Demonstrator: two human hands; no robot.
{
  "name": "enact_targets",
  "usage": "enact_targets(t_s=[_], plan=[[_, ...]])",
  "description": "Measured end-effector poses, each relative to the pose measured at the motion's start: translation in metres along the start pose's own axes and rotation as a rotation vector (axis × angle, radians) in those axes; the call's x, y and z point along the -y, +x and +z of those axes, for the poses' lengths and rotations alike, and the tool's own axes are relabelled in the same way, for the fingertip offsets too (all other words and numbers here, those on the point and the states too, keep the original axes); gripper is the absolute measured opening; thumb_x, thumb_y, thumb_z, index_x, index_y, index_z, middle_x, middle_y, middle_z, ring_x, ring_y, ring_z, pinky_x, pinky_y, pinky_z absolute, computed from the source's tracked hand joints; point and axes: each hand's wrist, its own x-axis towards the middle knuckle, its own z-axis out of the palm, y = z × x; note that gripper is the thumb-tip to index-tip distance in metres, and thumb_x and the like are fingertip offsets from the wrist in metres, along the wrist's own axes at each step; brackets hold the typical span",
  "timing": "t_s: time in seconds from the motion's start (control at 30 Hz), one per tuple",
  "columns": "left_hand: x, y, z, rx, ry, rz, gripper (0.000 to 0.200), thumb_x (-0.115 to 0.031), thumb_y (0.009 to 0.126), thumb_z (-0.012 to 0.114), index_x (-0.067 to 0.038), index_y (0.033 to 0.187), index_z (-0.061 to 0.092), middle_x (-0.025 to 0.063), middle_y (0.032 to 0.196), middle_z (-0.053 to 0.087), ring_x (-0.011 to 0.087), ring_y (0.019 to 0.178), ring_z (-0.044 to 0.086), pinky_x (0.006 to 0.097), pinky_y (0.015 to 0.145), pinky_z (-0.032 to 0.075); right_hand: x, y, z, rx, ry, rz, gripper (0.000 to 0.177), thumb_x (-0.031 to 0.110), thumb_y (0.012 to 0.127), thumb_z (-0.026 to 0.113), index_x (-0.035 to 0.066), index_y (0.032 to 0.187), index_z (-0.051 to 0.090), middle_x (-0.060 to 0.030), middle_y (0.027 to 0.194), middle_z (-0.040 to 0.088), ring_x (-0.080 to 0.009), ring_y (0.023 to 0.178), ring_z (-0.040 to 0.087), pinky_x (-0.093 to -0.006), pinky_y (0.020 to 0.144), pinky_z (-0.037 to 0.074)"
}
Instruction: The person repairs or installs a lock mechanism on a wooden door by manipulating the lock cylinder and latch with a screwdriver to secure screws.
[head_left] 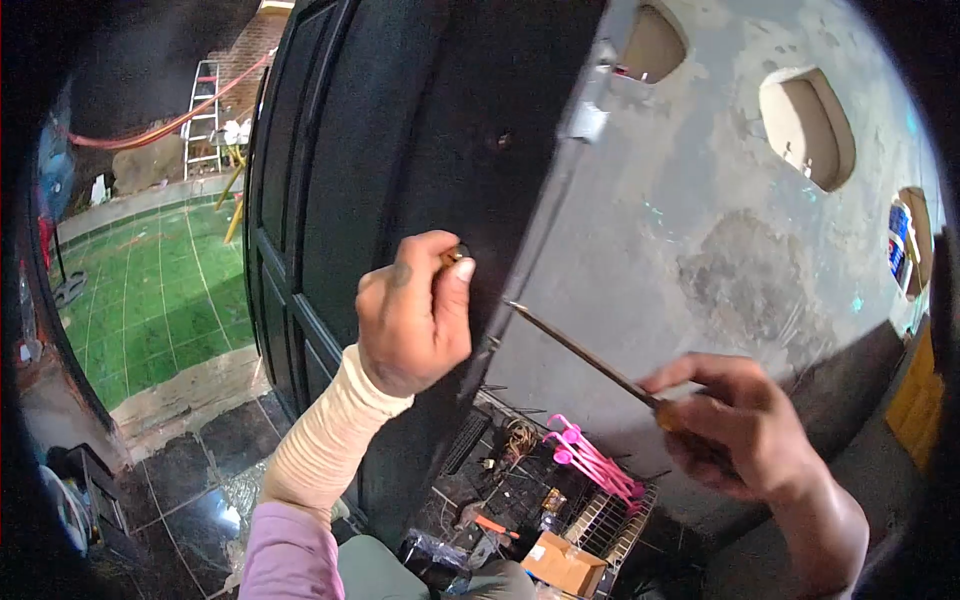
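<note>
My left hand (412, 315) is raised against the face of a dark door (380, 150), its thumb and fingers pinched on a small brass-coloured part (453, 256) held to the door's surface. My right hand (745, 425) grips the handle of a long thin screwdriver (575, 345). Its shaft points up and left, and the tip lies close to the door's edge, just right of my left hand. A metal hinge or latch plate (590, 115) sits higher up on the door's edge.
A grey plaster wall (720, 220) with arched niches stands to the right. Below is a wire basket (610, 520) with pink hangers, tools and a cardboard box. A green tiled yard (150, 300) with a ladder (203, 115) lies beyond the door at left.
</note>
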Motion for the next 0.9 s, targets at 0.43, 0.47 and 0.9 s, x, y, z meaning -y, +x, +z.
enact_targets(t_s=[0.43,0.47,0.9], plan=[[-0.002,-0.002,0.011,0.023,-0.022,-0.022,0.011,-0.002,0.093,0.060,0.004,0.102,0.057,0.0128,0.070,0.065,0.0222,0.057,0.066,0.0288,0.052,0.048,-0.018,-0.005,-0.006,-0.188,-1.791,-0.882,0.053,0.013,0.078,0.066,-0.005,0.127,0.060,-0.0086,0.078,0.055,-0.0180,0.060,0.054,-0.0283,0.050,0.050],[-0.001,-0.003,0.010,0.022,-0.014,-0.013,0.011,-0.002,0.093,0.060,0.004,0.102,0.057,0.0129,0.070,0.065,0.0217,0.056,0.066,0.0286,0.052,0.048,-0.019,-0.005,-0.003,-0.202,-1.895,-0.917,0.053,0.015,0.078,0.066,-0.006,0.127,0.060,-0.0088,0.078,0.056,-0.0180,0.060,0.054,-0.0280,0.047,0.050],[0.003,-0.004,0.015,-0.011,-0.035,0.002,0.012,-0.003,0.092,0.063,0.002,0.103,0.060,0.0119,0.071,0.065,0.0218,0.058,0.066,0.0292,0.055,0.048,-0.011,0.013,-0.018,0.035,0.377,0.171,0.029,0.005,0.094,0.060,-0.004,0.122,0.059,-0.0010,0.083,0.063,-0.0051,0.058,0.051,-0.0201,0.050,0.037]])
